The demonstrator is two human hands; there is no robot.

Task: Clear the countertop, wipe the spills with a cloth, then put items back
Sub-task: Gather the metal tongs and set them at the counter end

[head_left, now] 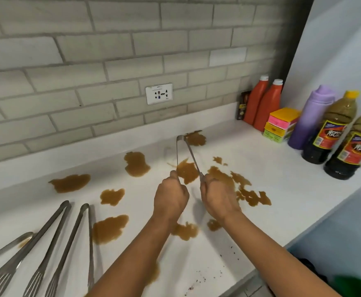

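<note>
Both hands (193,197) gripping tongs (185,155), spills (136,163) around

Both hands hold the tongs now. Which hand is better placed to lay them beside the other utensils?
Probably the left hand: it grips one leg of the tongs, and the other utensils lie on its side. The right hand would have to cross over.

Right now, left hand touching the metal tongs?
Touching. Head view: left hand grips one arm of the metal tongs; right hand grips the other.
</note>
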